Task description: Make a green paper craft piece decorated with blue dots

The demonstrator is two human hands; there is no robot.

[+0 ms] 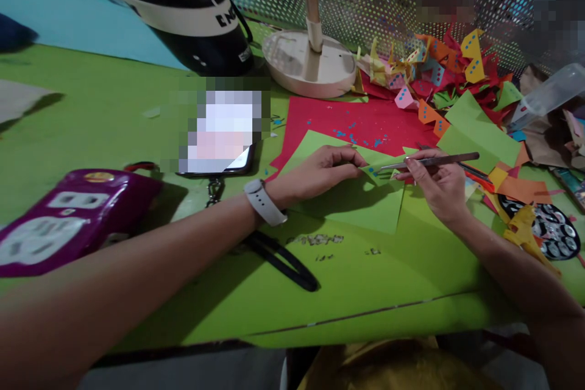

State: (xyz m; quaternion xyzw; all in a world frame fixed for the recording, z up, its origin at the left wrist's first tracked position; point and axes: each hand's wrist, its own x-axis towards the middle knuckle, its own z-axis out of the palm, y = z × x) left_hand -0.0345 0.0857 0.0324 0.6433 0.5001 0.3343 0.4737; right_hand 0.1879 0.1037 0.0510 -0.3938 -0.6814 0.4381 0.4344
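Observation:
My left hand (336,169), with a pale band at the wrist, pinches the left end of a small folded green paper piece (377,175) marked with blue dots. My right hand (439,180) holds metal tweezers (439,160) whose tips point left and meet the piece near the dots. Below the hands lies a larger light green sheet (361,213), over a red sheet (320,116) sprinkled with blue bits.
A phone (223,134) with a black strap and a purple power strip (86,213) lie left. Behind stand a black-and-white container (183,12) and a fan (311,67). Coloured dotted paper pieces (429,119) pile up back right, beside a clear bottle (553,91).

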